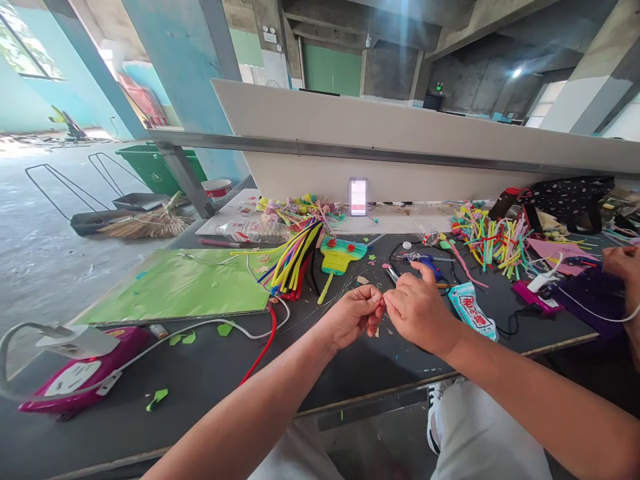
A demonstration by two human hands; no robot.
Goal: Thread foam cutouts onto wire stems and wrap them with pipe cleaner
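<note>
My left hand (356, 313) and my right hand (423, 308) meet fingertip to fingertip above the front of the dark table. Both are closed in a pinch; a tiny reddish bit shows between them, too small to name. Just beyond lies a yellow and turquoise popsicle-like shape (341, 257) with red spots and a yellow-green stick. To its left is a bundle of coloured pipe cleaners (297, 267). Behind my right hand are a blue tool (431, 267), partly hidden, and a metal-tipped tool (391, 272). A blue and white packet (473, 310) lies right of that hand.
Green sheets (180, 283) cover the table's left. Power strips (83, 373) with cables stand at both sides. A lit phone (359, 197) leans on the white partition (400, 133). More pipe cleaners (493, 240) lie back right. Another person's hand (623, 263) is at far right.
</note>
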